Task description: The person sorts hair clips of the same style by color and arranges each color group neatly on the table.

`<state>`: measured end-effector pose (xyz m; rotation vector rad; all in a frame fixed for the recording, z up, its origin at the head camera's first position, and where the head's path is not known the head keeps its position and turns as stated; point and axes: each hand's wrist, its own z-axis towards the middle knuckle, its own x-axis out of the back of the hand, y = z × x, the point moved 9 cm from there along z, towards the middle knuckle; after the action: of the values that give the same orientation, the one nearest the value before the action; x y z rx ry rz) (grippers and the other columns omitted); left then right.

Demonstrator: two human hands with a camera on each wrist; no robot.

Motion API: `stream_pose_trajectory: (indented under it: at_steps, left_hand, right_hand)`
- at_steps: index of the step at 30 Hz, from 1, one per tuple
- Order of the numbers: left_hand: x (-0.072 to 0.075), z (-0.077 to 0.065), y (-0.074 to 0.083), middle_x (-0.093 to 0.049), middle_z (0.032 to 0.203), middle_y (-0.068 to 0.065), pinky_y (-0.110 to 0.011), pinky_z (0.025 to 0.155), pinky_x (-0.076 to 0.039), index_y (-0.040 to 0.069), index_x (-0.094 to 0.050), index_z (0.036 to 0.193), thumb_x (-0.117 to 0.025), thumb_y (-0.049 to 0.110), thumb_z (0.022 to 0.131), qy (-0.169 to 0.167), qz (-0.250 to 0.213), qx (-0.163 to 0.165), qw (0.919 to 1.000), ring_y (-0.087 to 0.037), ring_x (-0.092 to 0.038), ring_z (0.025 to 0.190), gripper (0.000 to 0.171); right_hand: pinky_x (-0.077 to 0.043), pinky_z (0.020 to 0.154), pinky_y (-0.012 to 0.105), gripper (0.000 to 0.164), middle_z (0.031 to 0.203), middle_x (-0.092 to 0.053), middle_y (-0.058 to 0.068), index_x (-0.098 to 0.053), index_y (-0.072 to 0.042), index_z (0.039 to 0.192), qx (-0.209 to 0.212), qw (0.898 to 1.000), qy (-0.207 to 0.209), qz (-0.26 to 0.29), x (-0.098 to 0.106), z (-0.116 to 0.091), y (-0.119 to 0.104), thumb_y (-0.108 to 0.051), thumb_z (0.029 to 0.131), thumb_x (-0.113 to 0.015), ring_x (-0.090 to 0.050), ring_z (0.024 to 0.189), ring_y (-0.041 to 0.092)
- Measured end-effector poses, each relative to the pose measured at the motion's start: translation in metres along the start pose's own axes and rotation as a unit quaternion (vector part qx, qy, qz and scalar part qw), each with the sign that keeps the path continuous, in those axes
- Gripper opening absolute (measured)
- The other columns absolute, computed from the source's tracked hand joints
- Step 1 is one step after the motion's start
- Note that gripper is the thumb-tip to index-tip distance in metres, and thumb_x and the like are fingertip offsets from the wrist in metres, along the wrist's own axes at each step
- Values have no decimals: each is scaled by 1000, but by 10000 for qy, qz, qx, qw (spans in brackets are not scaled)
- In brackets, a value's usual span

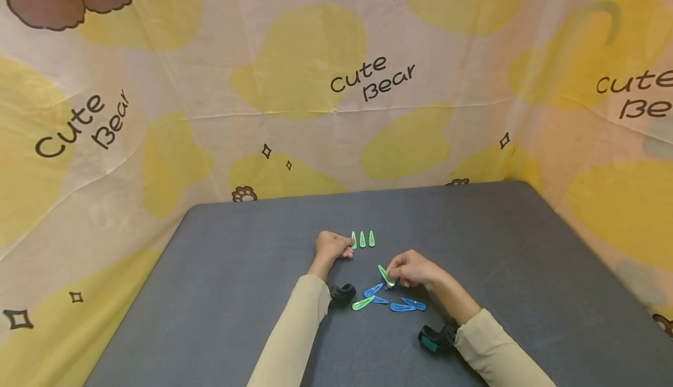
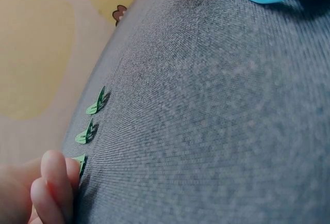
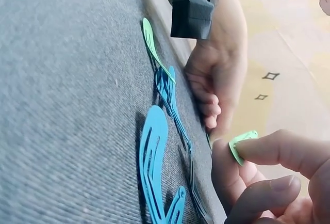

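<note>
My left hand [image 1: 332, 245] pinches a green snap hair clip [image 1: 354, 239] at the left end of a short upright row. Beside it in that row stand a middle green clip [image 1: 362, 239] and a right-hand one [image 1: 371, 238]; the left wrist view shows fingertips covering part of the nearest clip [image 2: 82, 163]. Nearer the front, my right hand [image 1: 412, 268] holds another green hair clip [image 1: 384, 272] between thumb and forefinger, seen also in the right wrist view as a green clip [image 3: 242, 145] partly hidden by the thumb.
Below the right hand lies a loose group: a green clip [image 1: 363, 304] touching blue clips [image 1: 373, 290], and a crossed pair of blue clips [image 1: 402, 307] to the right. The dark grey table [image 1: 236, 293] reaches back to a patterned cloth [image 1: 299, 65]. Each wrist wears a black camera mount [image 1: 343, 294].
</note>
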<state>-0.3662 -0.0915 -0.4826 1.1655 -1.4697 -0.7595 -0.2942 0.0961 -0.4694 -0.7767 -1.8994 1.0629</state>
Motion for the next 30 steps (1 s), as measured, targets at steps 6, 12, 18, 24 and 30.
stream_pose_trajectory:
  at_steps: [6,12,18,24,30]
  left_hand:
    - [-2,3,-2,-55,42,7,-12,39,-41,-9,-72,84,-72,6,80,-19,-13,-25,10000,1,-52,34,16]
    - [-1,4,-2,-62,47,1,-14,40,-43,-5,-72,80,-73,8,79,8,34,17,10000,0,-52,35,13]
    - [0,3,-1,-63,47,0,-15,40,-43,-4,-72,75,-73,8,79,3,24,2,10000,-1,-53,35,12]
    - [0,3,-1,-56,44,7,-12,40,-41,-8,-73,82,-74,9,79,56,69,-104,9999,1,-52,34,17]
    - [0,1,-1,-56,43,7,-13,40,-41,-9,-73,82,-73,7,79,40,-6,-170,9998,1,-53,34,17]
  right_hand:
    - [-30,45,17,15,54,-49,-8,-67,6,90,-32,9997,174,164,8,4,2,-6,82,-61,-42,47,2]
    - [-30,46,18,17,56,-50,-7,-67,7,92,16,9994,200,266,12,6,2,-7,83,-62,-43,48,3]
    - [-31,47,18,20,58,-52,-7,-68,7,95,9,9991,307,276,17,11,4,-9,85,-62,-44,50,3]
    - [-30,48,18,18,59,-51,-7,-68,7,93,-60,9979,500,409,23,17,4,-8,84,-62,-41,50,3]
    - [-28,49,20,10,55,-45,-8,-68,-6,79,-286,9962,647,508,29,25,12,-13,85,-65,-35,49,5]
